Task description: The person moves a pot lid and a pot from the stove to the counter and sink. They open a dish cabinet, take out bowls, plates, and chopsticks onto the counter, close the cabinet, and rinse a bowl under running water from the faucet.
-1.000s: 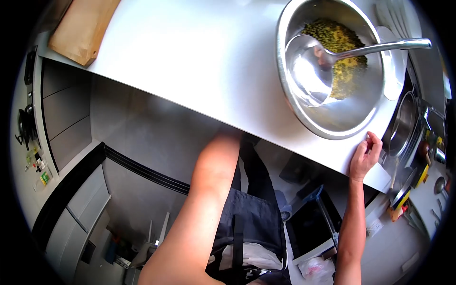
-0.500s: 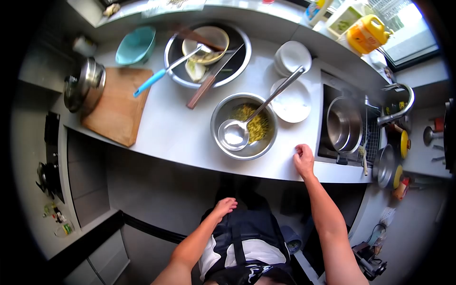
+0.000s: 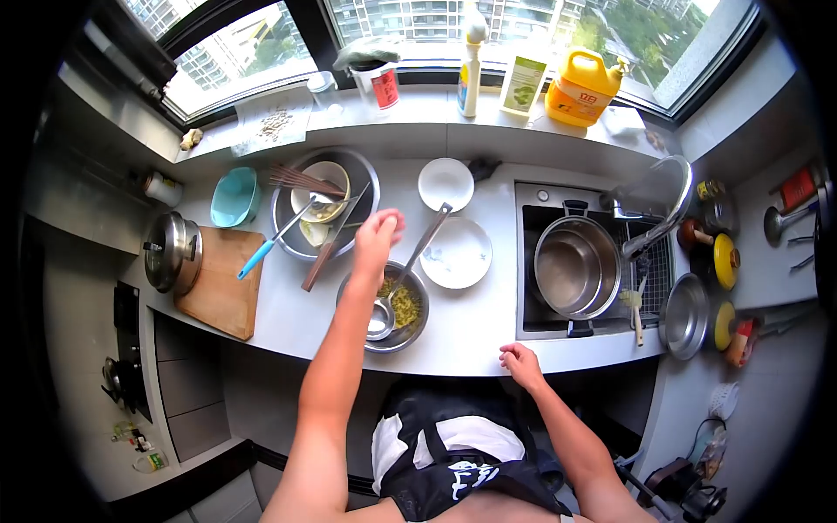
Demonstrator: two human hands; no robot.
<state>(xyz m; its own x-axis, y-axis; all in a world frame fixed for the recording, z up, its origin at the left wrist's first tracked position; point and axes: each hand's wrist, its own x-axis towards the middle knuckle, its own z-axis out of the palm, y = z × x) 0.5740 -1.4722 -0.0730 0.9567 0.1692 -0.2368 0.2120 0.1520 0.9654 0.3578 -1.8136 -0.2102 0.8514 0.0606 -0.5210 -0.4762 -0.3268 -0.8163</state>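
Observation:
My left hand is stretched out over the counter, above the far rim of a steel bowl. Its fingers are loosely bent, and nothing shows in them. Yellow-green chopped food lies in that bowl with a steel ladle, whose handle leans out towards two white dishes. Partly covered by my left forearm, the bowl shows only its right side. At the counter's front edge, left of the sink, my right hand rests with loosely curled fingers and holds nothing visible.
Behind left, a large steel basin holds a smaller bowl, whisk, knife and blue-handled utensil. A white bowl and white plate stand mid-counter. The sink holds a steel pot. A cutting board and lidded pot sit left.
My left hand has moved from in front of my apron up over the counter. My right hand stays near the counter edge. The view has tilted up towards the window and shifted right.

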